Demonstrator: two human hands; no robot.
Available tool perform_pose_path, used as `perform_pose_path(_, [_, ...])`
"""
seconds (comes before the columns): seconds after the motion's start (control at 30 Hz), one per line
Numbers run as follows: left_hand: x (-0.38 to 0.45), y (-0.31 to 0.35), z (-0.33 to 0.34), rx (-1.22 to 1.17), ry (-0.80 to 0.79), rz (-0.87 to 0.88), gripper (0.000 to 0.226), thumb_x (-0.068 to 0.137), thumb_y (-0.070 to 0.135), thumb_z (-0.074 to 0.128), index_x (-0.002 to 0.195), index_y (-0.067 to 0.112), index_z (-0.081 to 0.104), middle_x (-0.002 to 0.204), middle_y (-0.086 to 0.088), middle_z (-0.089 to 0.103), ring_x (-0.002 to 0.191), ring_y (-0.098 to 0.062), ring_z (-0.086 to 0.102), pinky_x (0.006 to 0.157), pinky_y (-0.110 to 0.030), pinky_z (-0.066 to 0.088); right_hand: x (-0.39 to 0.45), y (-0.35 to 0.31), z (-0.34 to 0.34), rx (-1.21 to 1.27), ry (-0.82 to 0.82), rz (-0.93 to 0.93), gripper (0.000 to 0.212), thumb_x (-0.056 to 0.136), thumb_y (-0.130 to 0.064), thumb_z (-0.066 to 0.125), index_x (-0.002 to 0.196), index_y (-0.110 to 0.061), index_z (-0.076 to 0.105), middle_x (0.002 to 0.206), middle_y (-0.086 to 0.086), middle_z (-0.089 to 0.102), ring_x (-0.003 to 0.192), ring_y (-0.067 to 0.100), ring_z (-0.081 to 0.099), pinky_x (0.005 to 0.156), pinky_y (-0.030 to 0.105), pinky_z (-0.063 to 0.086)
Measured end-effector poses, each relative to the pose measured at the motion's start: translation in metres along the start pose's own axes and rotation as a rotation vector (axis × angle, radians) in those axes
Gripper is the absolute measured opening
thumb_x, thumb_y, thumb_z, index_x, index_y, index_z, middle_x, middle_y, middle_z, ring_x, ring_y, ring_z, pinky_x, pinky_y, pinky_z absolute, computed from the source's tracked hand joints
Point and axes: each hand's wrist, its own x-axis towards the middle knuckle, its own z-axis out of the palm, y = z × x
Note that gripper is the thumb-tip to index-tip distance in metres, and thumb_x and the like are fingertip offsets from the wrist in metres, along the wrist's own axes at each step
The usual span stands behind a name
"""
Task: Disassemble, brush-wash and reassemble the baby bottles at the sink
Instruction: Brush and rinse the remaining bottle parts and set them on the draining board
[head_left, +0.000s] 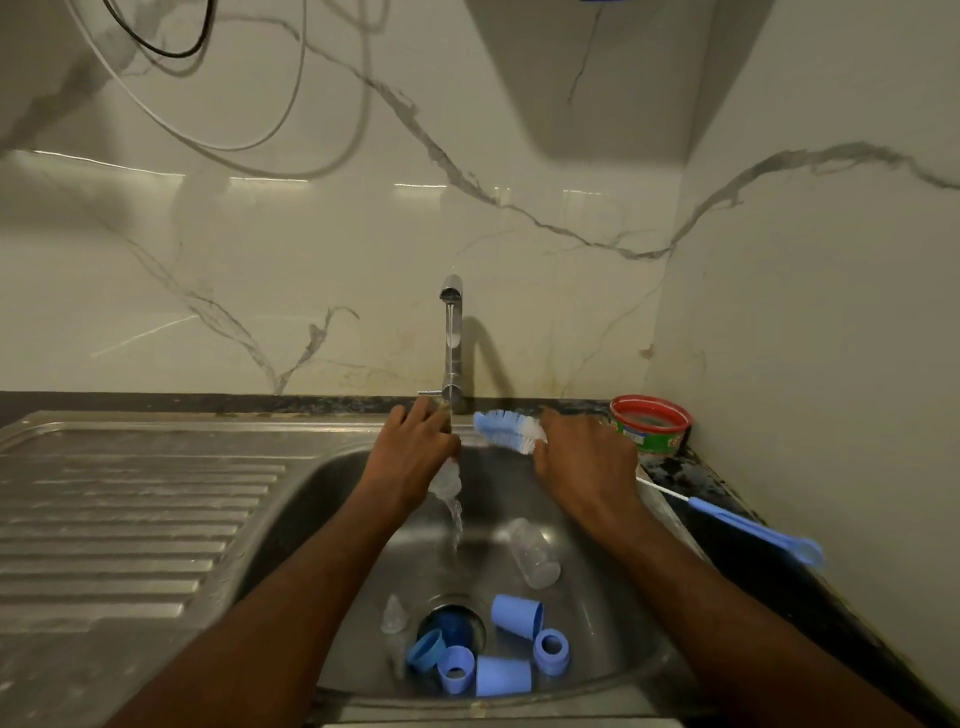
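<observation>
We hold a clear, see-through plastic baby bottle (445, 480) in our left hand (421, 447), fingers curled round it, right under the running water from the shiny metal tap (451, 343) so it gets rinsed. It looks wet and blurry. Our right hand (584, 457) grips the blue and white bristle bottle brush (506, 430) close by, ready to scrub. In the steel sink (311, 499), near the drain, wait another clear bottle (532, 553) and blue plastic caps and rings (498, 649). A red and green tub (650, 423) sits in the bench's far right corner.
</observation>
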Motion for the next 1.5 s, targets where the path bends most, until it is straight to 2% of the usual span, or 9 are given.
perform_pose_path(0.17, [-0.008,-0.013,0.016,-0.279,0.037,-0.153,0.062,0.077,0.038,0.084,0.131,0.031,0.054,0.137,0.001,0.054,0.126,-0.021,0.043,0.104,-0.037,0.043,0.009,0.008,0.009,-0.145,-0.015,0.045,0.044,0.092,-0.063,0.052,0.121,-0.032,0.065,0.107,-0.005,0.071,0.092,0.016,0.067,0.067,0.029,0.045])
perform_pose_path(0.37, [-0.019,-0.029,0.038,-0.662,0.153,-0.246,0.064,0.078,0.041,0.083,0.134,0.024,0.057,0.134,-0.003,0.06,0.121,-0.021,0.053,0.103,-0.041,0.046,0.004,0.001,0.008,-0.066,0.017,-0.065,0.04,0.092,-0.058,0.054,0.121,-0.033,0.065,0.104,-0.006,0.072,0.091,0.015,0.066,0.07,0.028,0.046])
perform_pose_path(0.5, [-0.011,-0.011,0.017,-0.598,0.227,0.061,0.062,0.084,0.036,0.079,0.139,0.023,0.056,0.14,-0.001,0.057,0.121,-0.024,0.049,0.098,-0.04,0.047,0.001,-0.01,0.018,-0.076,-0.042,-0.14,0.031,0.1,-0.047,0.048,0.121,-0.029,0.061,0.104,-0.003,0.069,0.092,0.019,0.065,0.072,0.031,0.046])
perform_pose_path(0.97, [-0.014,-0.025,0.027,-0.737,0.175,-0.146,0.062,0.086,0.056,0.069,0.137,0.024,0.055,0.134,-0.001,0.062,0.122,-0.02,0.058,0.107,-0.046,0.045,-0.001,-0.011,0.018,-0.04,-0.037,-0.193,0.037,0.099,-0.051,0.05,0.13,-0.032,0.059,0.111,-0.001,0.071,0.096,0.02,0.065,0.075,0.032,0.047])
perform_pose_path(1.1, [-0.014,-0.009,0.015,-0.669,0.211,0.074,0.062,0.087,0.038,0.076,0.138,0.011,0.055,0.135,-0.013,0.061,0.123,-0.028,0.058,0.106,-0.049,0.047,0.013,-0.018,0.031,-0.223,-0.225,0.277,0.038,0.101,-0.038,0.054,0.134,-0.019,0.058,0.121,0.014,0.068,0.108,0.031,0.064,0.079,0.036,0.049])
perform_pose_path(1.17, [-0.01,-0.01,0.011,-0.626,0.263,0.071,0.061,0.087,0.044,0.072,0.136,0.011,0.057,0.132,-0.014,0.063,0.12,-0.028,0.06,0.104,-0.049,0.048,0.015,-0.011,0.039,-0.156,0.002,0.125,0.036,0.101,-0.045,0.052,0.129,-0.025,0.062,0.114,0.007,0.07,0.101,0.027,0.066,0.083,0.039,0.051])
perform_pose_path(1.27, [-0.012,-0.021,0.019,-0.702,0.263,-0.075,0.065,0.084,0.056,0.061,0.134,0.015,0.058,0.128,-0.009,0.065,0.117,-0.027,0.062,0.101,-0.053,0.049,-0.004,-0.001,0.012,0.001,0.046,-0.165,0.038,0.098,-0.05,0.052,0.127,-0.029,0.064,0.109,0.002,0.072,0.095,0.023,0.067,0.076,0.035,0.05])
perform_pose_path(1.37, [-0.018,-0.014,0.024,-0.682,0.26,0.075,0.056,0.085,0.036,0.077,0.132,0.012,0.059,0.127,-0.01,0.066,0.116,-0.026,0.062,0.105,-0.047,0.047,0.002,-0.016,0.025,-0.125,0.02,-0.174,0.038,0.096,-0.052,0.05,0.123,-0.029,0.064,0.107,0.001,0.071,0.091,0.021,0.066,0.067,0.029,0.038])
perform_pose_path(1.5, [-0.012,-0.004,0.015,-0.609,0.304,0.122,0.059,0.085,0.037,0.079,0.134,0.011,0.058,0.129,-0.009,0.066,0.116,-0.024,0.062,0.1,-0.04,0.049,0.004,0.003,0.022,-0.016,-0.023,-0.062,0.042,0.095,-0.056,0.051,0.12,-0.026,0.068,0.105,0.002,0.071,0.092,0.023,0.066,0.076,0.034,0.051])
